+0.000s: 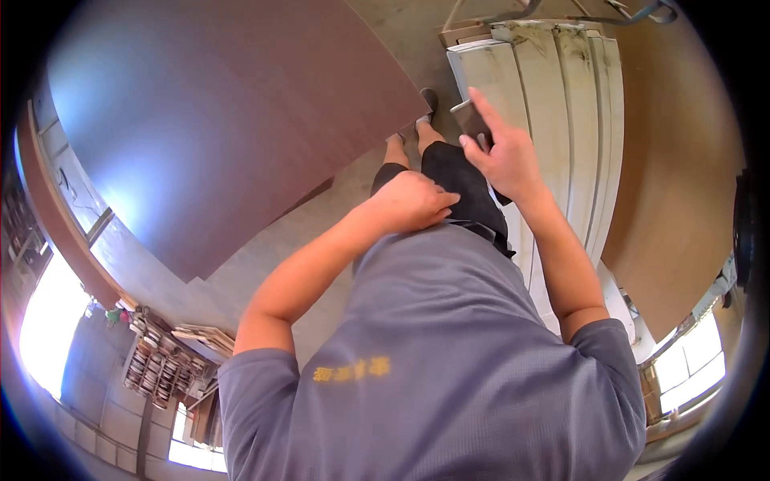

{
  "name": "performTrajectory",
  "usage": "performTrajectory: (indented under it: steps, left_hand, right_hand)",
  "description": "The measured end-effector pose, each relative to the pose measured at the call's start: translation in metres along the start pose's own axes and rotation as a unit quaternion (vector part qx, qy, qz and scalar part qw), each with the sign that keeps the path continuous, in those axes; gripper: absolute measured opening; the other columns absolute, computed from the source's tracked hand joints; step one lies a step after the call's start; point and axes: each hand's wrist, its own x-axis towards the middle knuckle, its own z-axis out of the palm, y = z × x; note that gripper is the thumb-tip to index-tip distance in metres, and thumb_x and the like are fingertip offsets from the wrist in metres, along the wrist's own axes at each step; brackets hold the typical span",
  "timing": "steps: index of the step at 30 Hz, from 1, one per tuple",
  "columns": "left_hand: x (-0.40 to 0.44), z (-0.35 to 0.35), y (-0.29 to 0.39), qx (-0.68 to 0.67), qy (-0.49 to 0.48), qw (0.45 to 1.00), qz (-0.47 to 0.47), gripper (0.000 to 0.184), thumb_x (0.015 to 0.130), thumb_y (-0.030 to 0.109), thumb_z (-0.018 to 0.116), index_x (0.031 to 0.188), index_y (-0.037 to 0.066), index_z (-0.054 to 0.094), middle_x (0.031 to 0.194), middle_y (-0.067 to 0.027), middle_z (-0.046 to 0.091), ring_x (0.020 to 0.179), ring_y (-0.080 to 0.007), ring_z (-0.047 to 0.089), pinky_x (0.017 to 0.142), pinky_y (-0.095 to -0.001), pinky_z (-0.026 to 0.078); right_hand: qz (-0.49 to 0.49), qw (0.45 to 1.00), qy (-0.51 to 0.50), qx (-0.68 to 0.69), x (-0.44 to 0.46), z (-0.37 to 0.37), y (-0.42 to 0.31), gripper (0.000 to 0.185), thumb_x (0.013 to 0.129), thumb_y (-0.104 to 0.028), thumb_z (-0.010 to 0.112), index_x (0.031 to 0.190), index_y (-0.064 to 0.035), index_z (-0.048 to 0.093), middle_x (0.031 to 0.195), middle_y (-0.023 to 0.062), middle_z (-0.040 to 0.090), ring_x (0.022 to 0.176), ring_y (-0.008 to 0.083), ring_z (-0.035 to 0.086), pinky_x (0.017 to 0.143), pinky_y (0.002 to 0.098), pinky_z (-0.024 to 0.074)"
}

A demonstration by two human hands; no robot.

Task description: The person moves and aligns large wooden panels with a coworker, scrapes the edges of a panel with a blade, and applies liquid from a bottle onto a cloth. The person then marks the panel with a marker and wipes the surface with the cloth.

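Observation:
My right hand is closed around a scraper with a flat, dark blade and a pale front edge. The index finger stretches forward beside the blade and the thumb bends on its near side. At my waist, my left hand has its fingers curled, near the hem of the grey shirt. Whatever the left fingers hold, if anything, is hidden under the hand. Long off-white boards lie side by side just beyond and right of my right hand, with dark smudges at their far ends.
A large reddish-brown panel spreads across the left, its near corner close to my feet. To the right stands a broad tan board. Stacked dark pieces sit at lower left. Grey floor shows around my legs.

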Motion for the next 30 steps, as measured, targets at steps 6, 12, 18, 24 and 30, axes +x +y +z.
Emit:
performTrajectory:
  steps: [6, 12, 18, 24, 30]
  left_hand:
    - [-0.063, -0.035, -0.017, 0.094, 0.424, 0.896, -0.091, 0.036, 0.084, -0.001, 0.069, 0.120, 0.003, 0.070, 0.128, -0.0149, 0.070, 0.124, -0.0362, 0.064, 0.110, -0.0479, 0.048]
    - [-0.178, -0.039, -0.096, 0.215, 0.513, 0.760, -0.337, 0.051, 0.101, 0.018, 0.061, 0.150, 0.006, 0.054, 0.161, -0.0147, 0.045, 0.152, -0.0385, 0.037, 0.126, -0.0563, 0.024]
    - [-0.198, -0.024, -0.117, 0.248, 0.532, 0.730, -0.350, 0.052, 0.106, 0.032, 0.052, 0.153, 0.010, 0.051, 0.165, -0.0123, 0.043, 0.154, -0.0371, 0.035, 0.127, -0.0570, 0.021]
    - [-0.210, -0.017, -0.123, 0.254, 0.540, 0.722, -0.351, 0.050, 0.106, 0.030, 0.055, 0.152, 0.011, 0.053, 0.164, -0.0101, 0.044, 0.153, -0.0338, 0.037, 0.126, -0.0566, 0.024]
    - [-0.208, -0.018, -0.124, 0.253, 0.551, 0.717, -0.345, 0.048, 0.106, 0.030, 0.056, 0.150, 0.011, 0.055, 0.163, -0.0095, 0.046, 0.152, -0.0329, 0.040, 0.126, -0.0566, 0.026]
  right_hand:
    - [-0.149, 0.959, -0.164, -0.179, 0.023, -0.004, 0.012, 0.083, 0.088, -0.025, 0.075, 0.163, -0.0245, 0.038, 0.070, 0.0110, 0.066, 0.060, 0.0331, 0.062, 0.059, 0.0434, 0.0508]
    - [-0.295, 0.894, -0.213, -0.263, 0.071, -0.013, 0.000, 0.088, 0.087, -0.024, 0.075, 0.164, -0.0257, 0.034, 0.072, 0.0070, 0.067, 0.054, 0.0311, 0.059, 0.055, 0.0422, 0.0508]
    - [-0.434, 0.767, -0.312, -0.356, 0.137, -0.022, -0.019, 0.082, 0.085, -0.012, 0.074, 0.159, -0.0274, 0.043, 0.092, 0.0051, 0.062, 0.083, 0.0242, 0.067, 0.069, 0.0390, 0.0549]
    - [-0.569, 0.714, -0.289, -0.288, 0.154, -0.007, -0.042, 0.049, 0.080, -0.005, 0.073, 0.128, -0.0145, 0.072, 0.146, 0.0037, 0.057, 0.084, 0.0213, 0.070, 0.069, 0.0362, 0.0561]
    - [-0.555, 0.706, -0.323, -0.298, 0.157, -0.002, -0.043, 0.044, 0.080, -0.004, 0.072, 0.123, -0.0133, 0.073, 0.164, 0.0034, 0.045, 0.085, 0.0199, 0.071, 0.065, 0.0368, 0.0571]
